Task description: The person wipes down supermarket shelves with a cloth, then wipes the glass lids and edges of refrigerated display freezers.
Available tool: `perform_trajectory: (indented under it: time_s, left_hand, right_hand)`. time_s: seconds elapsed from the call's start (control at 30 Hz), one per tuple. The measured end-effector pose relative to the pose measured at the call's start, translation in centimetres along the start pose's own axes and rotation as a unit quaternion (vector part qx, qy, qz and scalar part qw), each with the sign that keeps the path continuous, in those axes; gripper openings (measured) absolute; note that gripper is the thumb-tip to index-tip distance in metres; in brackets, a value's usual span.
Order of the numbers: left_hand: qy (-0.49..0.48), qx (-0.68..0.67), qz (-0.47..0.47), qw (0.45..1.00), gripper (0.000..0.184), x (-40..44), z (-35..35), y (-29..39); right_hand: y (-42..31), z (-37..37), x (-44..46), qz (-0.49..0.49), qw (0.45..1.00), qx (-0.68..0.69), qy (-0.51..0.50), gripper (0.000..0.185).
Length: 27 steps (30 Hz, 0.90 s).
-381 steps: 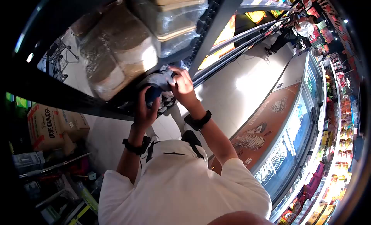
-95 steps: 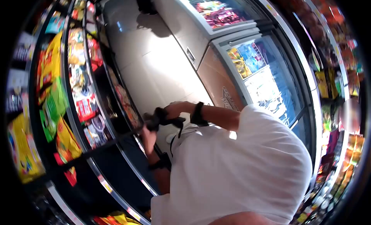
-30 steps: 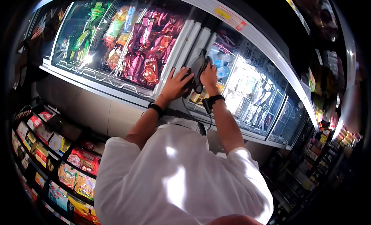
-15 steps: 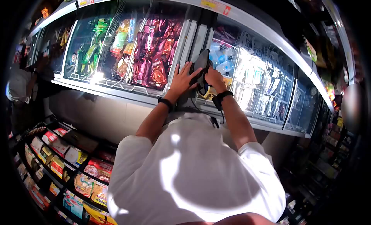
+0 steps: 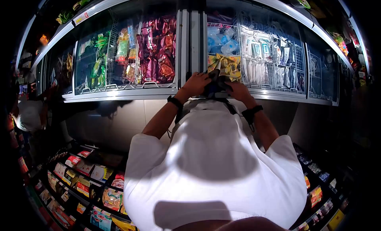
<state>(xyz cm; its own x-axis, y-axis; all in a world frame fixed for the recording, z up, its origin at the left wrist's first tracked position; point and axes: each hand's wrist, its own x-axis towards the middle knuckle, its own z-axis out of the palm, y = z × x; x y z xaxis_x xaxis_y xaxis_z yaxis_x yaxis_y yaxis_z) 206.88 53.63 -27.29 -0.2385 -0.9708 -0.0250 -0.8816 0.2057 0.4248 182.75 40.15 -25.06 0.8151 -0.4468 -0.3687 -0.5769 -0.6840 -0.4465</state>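
Note:
A black item (image 5: 214,82), soft-looking and too dark to name, is between my two hands at the freezer's front edge, close to my chest. My left hand (image 5: 196,85) grips its left side with bent fingers. On the other side my right hand (image 5: 239,90) is closed on its edge, the fingertips partly lost in shadow. Both wrists carry black bands. Just beyond the hands, under the glass, lie yellow packets (image 5: 226,67) and blue-tinted packs (image 5: 222,40).
The glass-topped freezer (image 5: 139,94) runs across the view, with pink packs (image 5: 156,52) and green packs (image 5: 99,60) left, pale packs (image 5: 258,52) right. Shelves of packaged food (image 5: 79,167) stand behind me. Another person in a white top (image 5: 29,115) is at far left.
My hands have come down and nearer my chest with the black item, which was held up higher over the freezer's middle frame. The view has turned and levelled.

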Motion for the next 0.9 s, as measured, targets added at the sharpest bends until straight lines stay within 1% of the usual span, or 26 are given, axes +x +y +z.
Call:
perform_trajectory:
  time_s: [0.07, 0.1, 0.13, 0.2, 0.23, 0.27, 0.3, 0.37, 0.4, 0.47, 0.5, 0.53, 0.57, 0.6, 0.63, 0.67, 0.7, 0.73, 0.77, 0.8, 0.83, 0.87, 0.9]
  left_hand:
    - [-0.016, 0.014, -0.006, 1.0, 0.033, -0.3, -0.9, 1.1]
    - [0.06, -0.001, -0.035, 0.998, 0.033, -0.5, -1.0, 1.6]
    - [0.135, -0.018, -0.063, 0.989, 0.034, -0.8, -1.3, 2.4]
    - [0.122, -0.032, -0.071, 0.989, 0.035, -1.4, -2.3, 3.6]
    - [0.105, -0.057, -0.088, 0.989, 0.036, -1.7, -2.6, 4.5]
    - [0.089, -0.081, -0.105, 0.987, 0.038, -2.2, -2.8, 5.2]
    - [0.093, -0.053, -0.11, 0.988, 0.041, -2.6, -2.1, 5.3]
    - [0.083, -0.051, -0.116, 0.989, 0.041, -3.4, -0.8, 4.1]
    - [0.072, -0.053, -0.125, 0.988, 0.041, -3.5, -0.2, 3.3]
    - [0.096, -0.042, -0.134, 0.985, 0.039, -3.6, 0.4, 2.8]
    - [0.081, -0.043, -0.171, 0.981, 0.037, -3.6, 0.4, 3.1]
    - [0.068, -0.046, -0.21, 0.974, 0.036, -3.4, 0.6, 3.3]
    - [0.057, -0.085, -0.227, 0.968, 0.036, -3.0, 0.6, 3.3]
    - [0.048, -0.081, -0.234, 0.968, 0.037, -2.5, 0.7, 3.2]
    - [0.049, -0.079, -0.237, 0.967, 0.041, -2.1, 0.8, 3.3]
    - [0.052, -0.075, -0.24, 0.966, 0.045, -1.4, 0.7, 3.1]
    - [0.078, -0.039, -0.217, 0.972, 0.05, -0.7, 0.4, 3.2]
    - [0.103, -0.003, -0.195, 0.975, 0.054, 0.1, 0.0, 3.4]
    - [0.109, 0.05, -0.178, 0.977, 0.059, 0.7, 0.9, 3.2]
    - [0.123, 0.101, -0.157, 0.975, 0.058, 1.4, 2.4, 2.7]
    - [0.11, 0.12, -0.159, 0.974, 0.055, 2.0, 3.4, 2.7]
    - [0.096, 0.139, -0.158, 0.973, 0.053, 2.6, 4.3, 2.9]
    - [0.102, 0.119, -0.161, 0.974, 0.054, 3.1, 4.9, 2.8]
  right_hand:
    - [1.3, 2.6, -1.1, -0.027, 0.995, 0.0, 0.095, 0.05]
    - [0.3, 2.1, -1.3, -0.006, 0.997, -0.035, 0.068, 0.056]
    - [-0.2, 2.4, -1.3, -0.002, 0.997, -0.033, 0.068, 0.056]
    - [-0.9, 2.4, -0.1, -0.007, 0.998, -0.04, 0.038, 0.053]
    - [-1.3, 3.1, 1.2, 0.009, 1.0, -0.027, 0.01, 0.047]
    - [-1.7, 3.7, 2.2, 0.011, 1.0, -0.025, 0.012, 0.047]
    - [-2.5, 3.8, 3.3, -0.004, 1.0, 0.006, -0.004, 0.048]
    - [-3.7, 4.3, 5.0, -0.033, 0.998, 0.058, -0.02, 0.048]
    - [-3.8, 4.9, 5.9, -0.035, 0.998, 0.056, -0.013, 0.048]
    - [-3.7, 6.5, 6.6, -0.025, 0.999, 0.039, 0.019, 0.045]
    - [-3.7, 6.4, 6.1, -0.013, 0.997, 0.069, 0.018, 0.043]
    - [-3.5, 6.1, 5.7, 0.003, 0.994, 0.102, 0.043, 0.043]
    - [-3.2, 5.9, 4.9, -0.018, 0.986, 0.135, 0.095, 0.042]
    - [-2.2, 5.6, 4.6, -0.04, 0.974, 0.167, 0.148, 0.042]
    - [-1.6, 4.2, 4.0, 0.037, 0.99, 0.109, 0.084, 0.038]
    - [-1.3, 3.0, 3.4, 0.033, 0.991, 0.105, 0.082, 0.038]
    - [-0.9, 2.4, 2.5, 0.036, 0.987, -0.027, 0.154, 0.037]
    - [-0.5, 2.0, 1.6, 0.038, 0.961, -0.158, 0.222, 0.035]
    - [0.2, 1.9, 1.1, 0.055, 0.963, -0.161, 0.209, 0.036]
    - [0.9, 2.2, 0.8, 0.074, 0.964, -0.162, 0.196, 0.036]
    - [1.1, 2.3, 0.3, 0.079, 0.969, -0.182, 0.149, 0.047]
    - [1.0, 2.5, 0.0, 0.078, 0.97, -0.18, 0.147, 0.047]
    - [0.6, 2.4, -0.3, 0.086, 0.978, -0.15, 0.116, 0.053]
